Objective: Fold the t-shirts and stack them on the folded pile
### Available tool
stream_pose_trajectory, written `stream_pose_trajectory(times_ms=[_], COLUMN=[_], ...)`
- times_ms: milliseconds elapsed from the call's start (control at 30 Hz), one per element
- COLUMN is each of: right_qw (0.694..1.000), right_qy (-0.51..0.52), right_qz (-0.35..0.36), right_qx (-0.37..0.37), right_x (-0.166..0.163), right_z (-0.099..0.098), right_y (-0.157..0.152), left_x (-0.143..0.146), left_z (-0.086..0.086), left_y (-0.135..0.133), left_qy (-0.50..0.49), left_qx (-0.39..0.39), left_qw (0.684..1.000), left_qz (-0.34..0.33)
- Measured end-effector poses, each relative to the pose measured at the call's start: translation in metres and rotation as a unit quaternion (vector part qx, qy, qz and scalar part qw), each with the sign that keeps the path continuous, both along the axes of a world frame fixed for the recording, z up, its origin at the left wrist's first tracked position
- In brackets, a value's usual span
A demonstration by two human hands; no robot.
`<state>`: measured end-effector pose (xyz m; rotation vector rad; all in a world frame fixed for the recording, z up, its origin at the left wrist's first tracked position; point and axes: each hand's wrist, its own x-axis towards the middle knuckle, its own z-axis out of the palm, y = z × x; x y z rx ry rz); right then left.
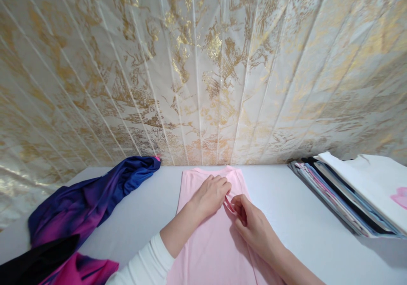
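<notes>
A pink shirt (216, 251) lies on the white table, drawn into a long narrow shape with its sides folded in. Its far edge dips like a neckline. My left hand (211, 194) rests on the upper part of the shirt, fingers curled and closed on the cloth. Just to its right, my right hand (251, 221) pinches the fabric between thumb and fingers. A narrow raised edge of pink cloth stretches between the two hands. My right hand's other fingers are bent inward, and the fingertips of my left hand are partly hidden.
To the left lies a crumpled blue and purple garment (98, 200), with black cloth (38, 259) and bright pink cloth (84, 270) nearer. A stack of folded clothes (346, 200) stands at the right, a white shirt (359, 179) on top. A gold-patterned curtain (203, 73) borders the table's (273, 200) far side.
</notes>
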<state>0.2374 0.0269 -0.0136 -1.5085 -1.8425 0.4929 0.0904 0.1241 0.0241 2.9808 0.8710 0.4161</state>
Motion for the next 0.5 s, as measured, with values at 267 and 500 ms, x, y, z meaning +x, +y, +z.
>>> stream_pose_trajectory(times_ms=[267, 500], right_qw=[1.000, 0.999], right_qy=[0.001, -0.037], right_qz=[-0.002, 0.009], right_qx=[-0.024, -0.015], right_x=[-0.001, -0.002], right_z=[0.005, 0.010], right_y=[-0.001, -0.003], left_x=[-0.014, -0.018], left_z=[-0.006, -0.007], left_y=[0.018, 0.024], left_qy=[-0.015, -0.006], left_qx=[0.015, -0.003], left_qw=[0.999, 0.999], left_qz=[0.046, 0.033])
